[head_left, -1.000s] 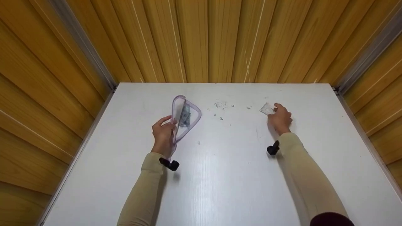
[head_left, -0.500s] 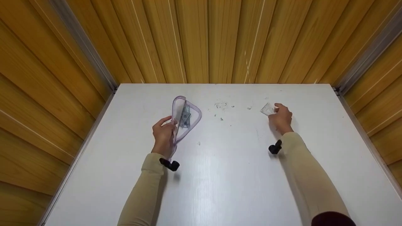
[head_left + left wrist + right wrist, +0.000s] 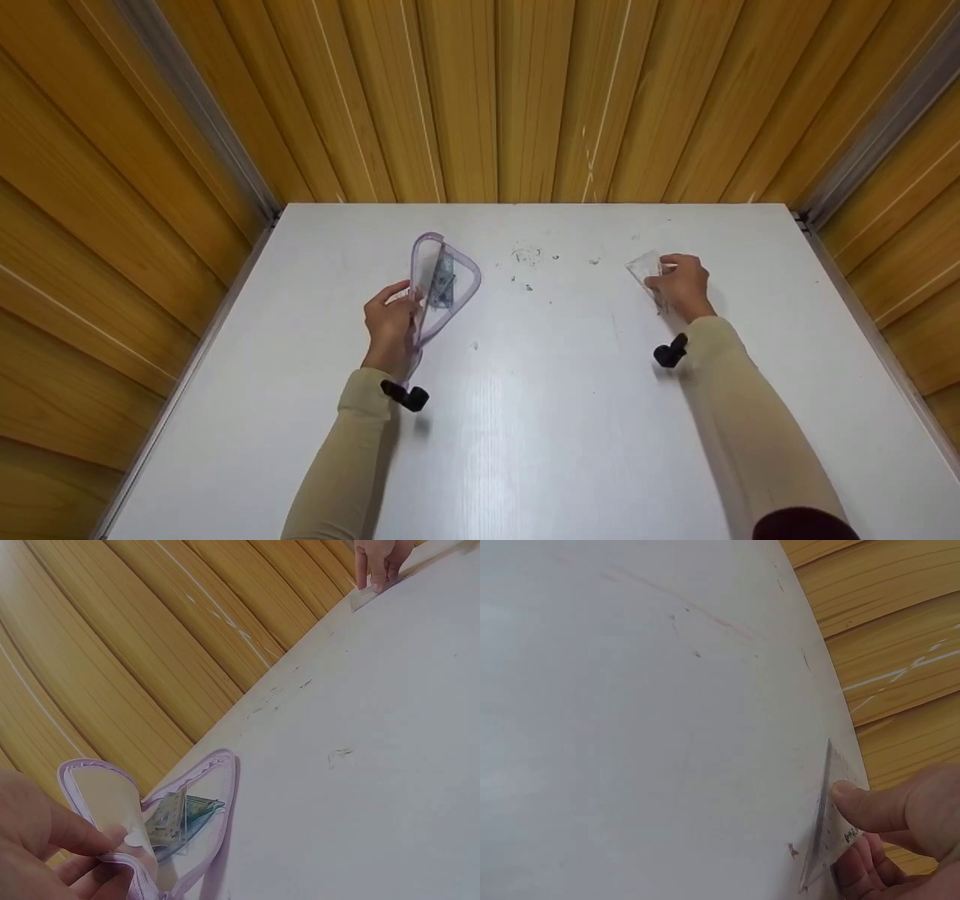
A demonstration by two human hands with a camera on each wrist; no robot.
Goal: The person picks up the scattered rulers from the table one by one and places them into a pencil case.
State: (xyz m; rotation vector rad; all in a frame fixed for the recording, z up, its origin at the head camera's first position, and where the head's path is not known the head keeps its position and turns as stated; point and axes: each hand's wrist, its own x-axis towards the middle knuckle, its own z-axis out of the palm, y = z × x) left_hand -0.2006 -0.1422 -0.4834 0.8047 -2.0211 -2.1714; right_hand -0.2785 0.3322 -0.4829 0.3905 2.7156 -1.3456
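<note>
My left hand [image 3: 390, 319] grips a clear zip pouch [image 3: 426, 274] with lilac edging, at the left of the head view. The pouch's mouth gapes, and see-through bluish-green pieces with markings [image 3: 171, 821] lie inside it. At the right, thumb and fingers of my right hand [image 3: 682, 283] pinch a clear set square [image 3: 643, 265]. In the right wrist view the set square [image 3: 829, 829] stands tilted on edge, close over the table, with printed marks along its side. The right fingers cover part of it.
Both hands are over a white table [image 3: 540, 420] with dark scuff marks [image 3: 527, 255] near its back middle. A wood-patterned panel wall [image 3: 525, 97] rises behind the far edge, with similar panels left and right.
My right hand has taken hold of the set square, tilted it up from lying flat and shifted slightly right with it. The left hand and the pouch have stayed almost still.
</note>
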